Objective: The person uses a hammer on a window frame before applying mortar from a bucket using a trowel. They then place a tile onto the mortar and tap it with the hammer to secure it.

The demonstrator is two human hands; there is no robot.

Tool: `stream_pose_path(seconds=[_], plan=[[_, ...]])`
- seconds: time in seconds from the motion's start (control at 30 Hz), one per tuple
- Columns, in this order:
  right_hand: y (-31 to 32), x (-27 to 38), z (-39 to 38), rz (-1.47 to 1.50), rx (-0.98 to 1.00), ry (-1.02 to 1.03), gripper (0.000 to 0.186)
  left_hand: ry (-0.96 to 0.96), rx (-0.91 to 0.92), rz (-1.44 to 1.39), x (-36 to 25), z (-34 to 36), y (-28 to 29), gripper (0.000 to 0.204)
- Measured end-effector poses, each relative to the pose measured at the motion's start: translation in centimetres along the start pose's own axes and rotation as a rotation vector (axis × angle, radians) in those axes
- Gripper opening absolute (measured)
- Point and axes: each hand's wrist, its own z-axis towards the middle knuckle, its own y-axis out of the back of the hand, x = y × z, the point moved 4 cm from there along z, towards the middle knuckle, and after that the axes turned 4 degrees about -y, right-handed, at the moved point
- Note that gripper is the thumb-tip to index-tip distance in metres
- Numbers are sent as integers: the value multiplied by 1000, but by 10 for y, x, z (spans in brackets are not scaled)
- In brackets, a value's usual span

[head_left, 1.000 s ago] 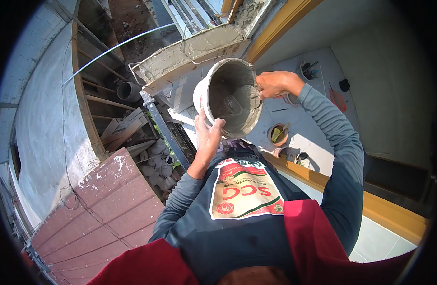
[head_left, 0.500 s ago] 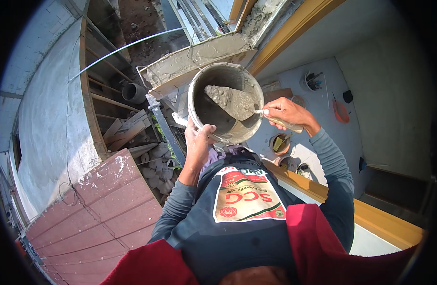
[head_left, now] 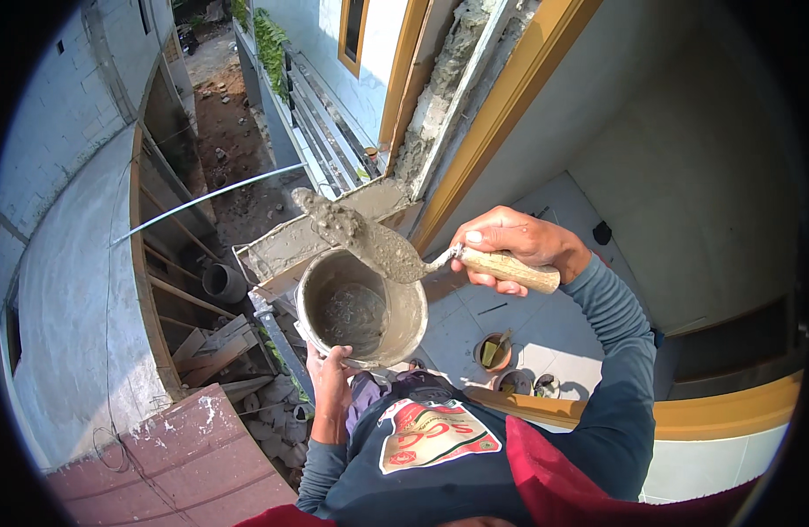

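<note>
My left hand [head_left: 330, 378] grips the lower rim of a grey, mortar-caked bucket [head_left: 404, 329] held in front of my chest, its mouth facing me with wet mortar at the bottom. My right hand [head_left: 514, 246] is closed around the wooden handle of a trowel [head_left: 382, 250]. The trowel blade carries a lump of wet mortar and reaches up-left over the bucket's rim toward a cement-smeared ledge [head_left: 286, 250] beside a rough masonry gap [head_left: 440, 114] in the wall.
A yellow-orange window frame [head_left: 501, 123] runs diagonally beside the gap. Far below lie scaffolding timbers [head_left: 207, 342], a dark pipe [head_left: 222, 283], rubble and a red tiled roof [head_left: 172, 448]. On the white tiled floor [head_left: 545, 325] below stand several small pots [head_left: 492, 351].
The bucket has dropped lower and tipped its mouth toward me. My right hand lifted the loaded trowel out of the bucket, up and left toward the ledge.
</note>
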Motion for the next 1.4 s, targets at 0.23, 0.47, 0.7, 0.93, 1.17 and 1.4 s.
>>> stream_pose_path(seconds=[0.23,0.47,0.7,0.93,1.17,1.4], plan=[[135,69,-21,543,-72,429,41,-12,-28,-29,-2,-2,-14,60],[85,119,-104,177,-148,613,43,8,61,-58,12,21,-34,60],[11,8,-39,-1214,-534,206,26,10,98,-11,2,27,-60,61],[7,-108,76,-1818,-679,88,12,-118,163,186,4,19,-61,57],[-42,-95,70,-1738,-450,128,9,-137,162,354,20,19,-47,68],[10,-101,100,-1657,-280,-48,12,-328,145,562,19,18,-45,68]])
